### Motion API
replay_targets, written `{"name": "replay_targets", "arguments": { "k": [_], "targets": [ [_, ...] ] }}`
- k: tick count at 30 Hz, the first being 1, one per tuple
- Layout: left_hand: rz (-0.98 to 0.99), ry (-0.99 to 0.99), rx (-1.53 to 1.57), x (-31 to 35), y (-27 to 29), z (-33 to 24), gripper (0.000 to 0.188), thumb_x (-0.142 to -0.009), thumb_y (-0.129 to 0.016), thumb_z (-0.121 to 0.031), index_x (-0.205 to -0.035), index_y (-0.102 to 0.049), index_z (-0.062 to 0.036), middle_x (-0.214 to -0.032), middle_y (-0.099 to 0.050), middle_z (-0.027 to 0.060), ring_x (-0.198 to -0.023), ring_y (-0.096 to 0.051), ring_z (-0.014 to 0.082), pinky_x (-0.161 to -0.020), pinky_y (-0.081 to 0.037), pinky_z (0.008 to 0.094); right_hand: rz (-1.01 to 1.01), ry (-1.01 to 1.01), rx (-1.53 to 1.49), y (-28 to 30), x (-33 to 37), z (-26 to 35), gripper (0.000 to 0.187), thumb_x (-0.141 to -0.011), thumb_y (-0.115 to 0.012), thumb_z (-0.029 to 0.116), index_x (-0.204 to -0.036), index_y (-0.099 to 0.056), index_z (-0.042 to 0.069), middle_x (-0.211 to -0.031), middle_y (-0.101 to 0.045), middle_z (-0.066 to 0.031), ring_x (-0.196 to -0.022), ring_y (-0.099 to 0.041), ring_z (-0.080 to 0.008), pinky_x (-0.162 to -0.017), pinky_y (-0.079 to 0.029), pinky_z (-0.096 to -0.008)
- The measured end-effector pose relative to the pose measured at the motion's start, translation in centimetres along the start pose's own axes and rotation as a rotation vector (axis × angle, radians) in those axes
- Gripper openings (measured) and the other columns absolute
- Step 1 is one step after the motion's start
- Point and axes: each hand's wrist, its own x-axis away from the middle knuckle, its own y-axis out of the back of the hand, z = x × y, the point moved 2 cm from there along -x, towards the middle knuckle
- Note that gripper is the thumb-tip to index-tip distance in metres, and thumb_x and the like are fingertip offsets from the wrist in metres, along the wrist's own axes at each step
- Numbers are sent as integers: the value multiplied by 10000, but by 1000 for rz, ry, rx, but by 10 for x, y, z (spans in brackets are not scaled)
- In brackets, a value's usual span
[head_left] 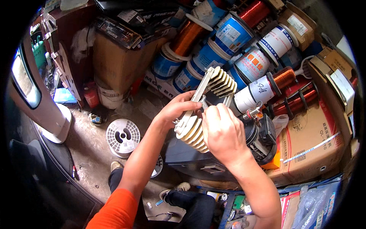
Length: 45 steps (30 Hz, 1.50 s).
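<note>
A cream-coloured coil-winding former [193,133], with two stacks of stepped fins joined by straight rails, is held up tilted in front of me. My left hand [176,108] grips its left rail, with the thumb lying across it. My right hand [223,131] is closed at the middle of the former, between the two fin stacks. A small grey metal piece [204,102] shows beside its fingers, but what those fingers hold is hidden. Just right of that hand stands a dark machine [263,133] with a metal fitting on top.
Copper wire spools [188,38] and blue-labelled spools [232,34] are piled ahead. Cardboard boxes [310,131] stand at the right. A white plastic spool [122,135] lies on the floor at left, near a white bucket [110,97]. A cluttered tray [238,202] is at lower right.
</note>
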Motion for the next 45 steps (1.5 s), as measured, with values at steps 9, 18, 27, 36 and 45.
{"name": "replay_targets", "arguments": {
  "k": [9, 18, 27, 36, 45],
  "targets": [
    [83, -131, -109, -12, 2, 3, 692, -694, -645, -70, -1319, -369, 42, -1167, -542, 122, -1026, -564, 169, -897, -448, 271, 18, 72, -32, -7, -13, -11, 87, -797, -565, 71, -802, -493, 21, -739, -520, -142, -688, -571, -315, -606, -490, -401],
    [13, -93, -198, -8, 1, -2, 625, -674, -610, -49, -1259, -407, 43, -870, -563, 89, -667, -579, 121, -592, -474, 230, 207, 114, -313, 5, -48, -41, 125, -800, -565, 90, -739, -528, -13, -715, -589, -213, -724, -606, -378, -672, -495, -443],
    [42, -105, -137, -7, 1, 0, 676, -683, -605, -49, -1312, -372, 43, -799, -536, 49, -649, -522, 107, -571, -426, 221, 298, 44, -451, 9, -58, -53, 110, -786, -574, 79, -756, -562, -27, -717, -601, -227, -748, -608, -385, -666, -480, -434],
    [-5, -110, -176, -5, 3, 0, 677, -672, -604, -61, -1304, -383, 39, -766, -534, 62, -619, -517, 125, -557, -417, 232, 229, -16, -522, 3, -62, -58, 125, -754, -580, 87, -741, -598, -36, -686, -598, -236, -683, -611, -390, -634, -490, -432],
    [74, -64, -56, -1, -3, 3, 636, -757, -673, -111, -1309, -388, 27, -1085, -572, 114, -775, -582, 132, -715, -486, 246, 70, 18, -261, 54, -14, -47, 102, -769, -559, 66, -806, -558, -28, -780, -609, -208, -740, -619, -355, -676, -504, -416]
  ]
}}
